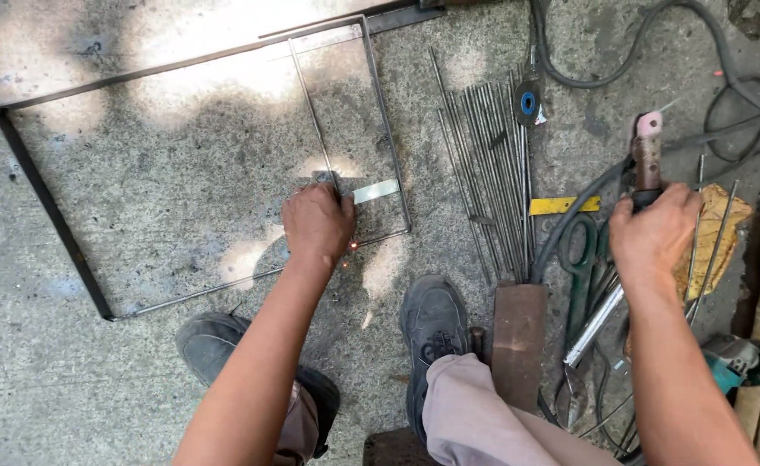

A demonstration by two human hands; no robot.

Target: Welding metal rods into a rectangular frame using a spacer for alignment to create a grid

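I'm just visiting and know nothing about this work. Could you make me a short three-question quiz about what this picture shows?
1. True or false: the left hand rests on a thin rod inside the metal frame on the concrete floor.
2. What does the right hand grip? A) a hammer B) a welding electrode holder with a cable C) a paintbrush
3. What lies between the two hands, in a loose bundle?

Key:
1. True.
2. B.
3. Thin steel rods, next to a small blue-centred cutting disc and a yellow tape strip.
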